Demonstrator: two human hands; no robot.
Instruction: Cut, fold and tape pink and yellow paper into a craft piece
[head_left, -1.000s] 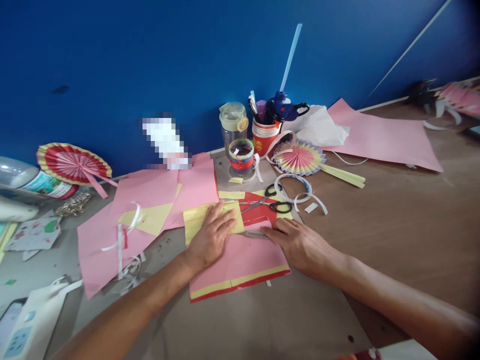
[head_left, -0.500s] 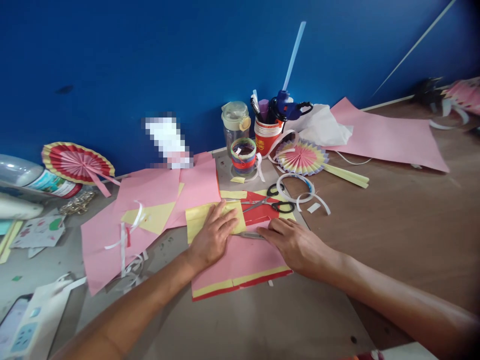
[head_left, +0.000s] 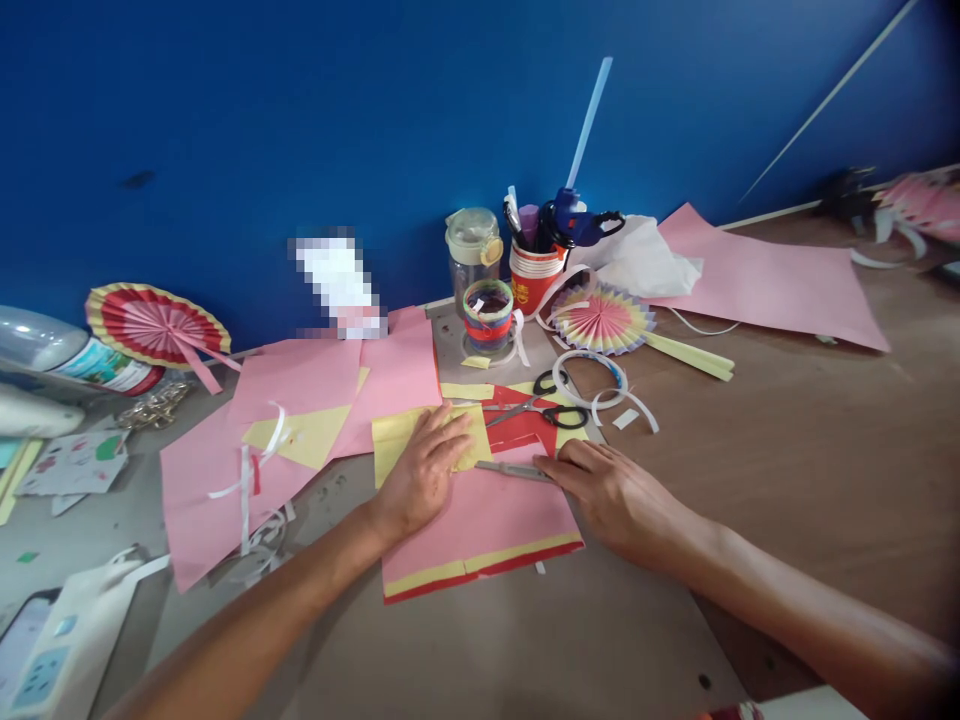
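My left hand (head_left: 429, 468) lies with fingers stretched out on a folded yellow paper (head_left: 391, 440), pressing it onto a stack of pink paper (head_left: 495, 520). Yellow and red edges show along the stack's near side. Just right of the yellow paper, my right hand (head_left: 600, 485) is closed around the end of a slim grey craft knife (head_left: 510, 469). The knife lies low over the pink sheet, its tip pointing left at the yellow paper's lower corner. Behind it, black-handled scissors (head_left: 529, 405) rest partly open on red paper (head_left: 517, 430).
A tape roll (head_left: 591, 378) and a paper fan (head_left: 604, 322) lie to the right. Behind stand a red cup of tools (head_left: 534, 280), a lidded bottle (head_left: 474, 255) and a wrapped tape ring (head_left: 487, 318). More pink sheets (head_left: 300, 370) spread left; a power strip (head_left: 64, 650) sits front left.
My right hand has drawn the craft knife a short way to the right, so more of it shows. My left hand stays on the yellow paper.
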